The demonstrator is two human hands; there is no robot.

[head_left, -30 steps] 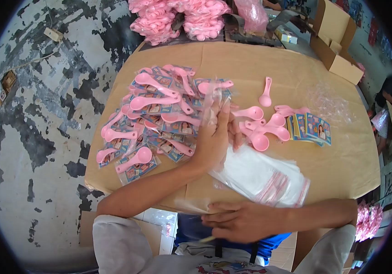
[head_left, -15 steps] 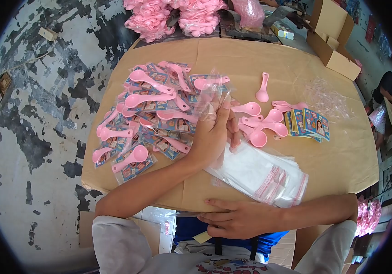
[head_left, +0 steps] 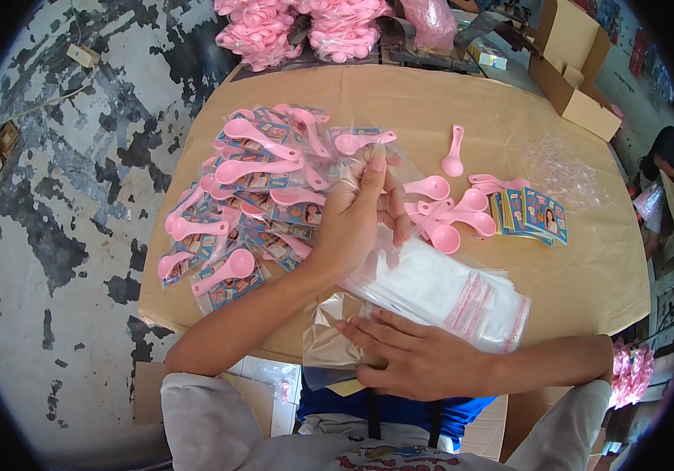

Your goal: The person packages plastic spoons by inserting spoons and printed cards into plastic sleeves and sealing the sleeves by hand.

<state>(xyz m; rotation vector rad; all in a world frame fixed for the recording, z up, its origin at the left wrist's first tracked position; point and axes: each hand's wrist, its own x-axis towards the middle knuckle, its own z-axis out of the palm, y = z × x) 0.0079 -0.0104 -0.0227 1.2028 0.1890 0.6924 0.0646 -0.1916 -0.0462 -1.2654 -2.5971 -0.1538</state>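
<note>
My left hand [head_left: 357, 216] is above the middle of the table, fingers bent round thin clear plastic bags [head_left: 408, 169]; how many cannot be made out. Under its wrist lies a stack of clear bags [head_left: 439, 286] with red-printed edges. At the table's front edge my right hand [head_left: 423, 357] grips another clear plastic bag [head_left: 329, 334], fingers on top and thumb lower down. A pale yellow piece [head_left: 345, 387] shows below that bag. Pink measuring spoons [head_left: 444, 238] lie loose beyond the stack. Left of my left hand is a pile of bagged pink spoons with cards [head_left: 258, 169].
A stack of printed cards [head_left: 545, 216] lies at the right, near crumpled clear plastic [head_left: 564, 173]. An open cardboard box [head_left: 572, 71] stands at the back right. Bundles of pink spoons [head_left: 341, 31] sit behind the table. Another person [head_left: 663, 157] is at the far right.
My right hand has moved up slightly, and a clear bag now shows spread under its fingers at the table edge. My left hand has shifted a little to the left and down.
</note>
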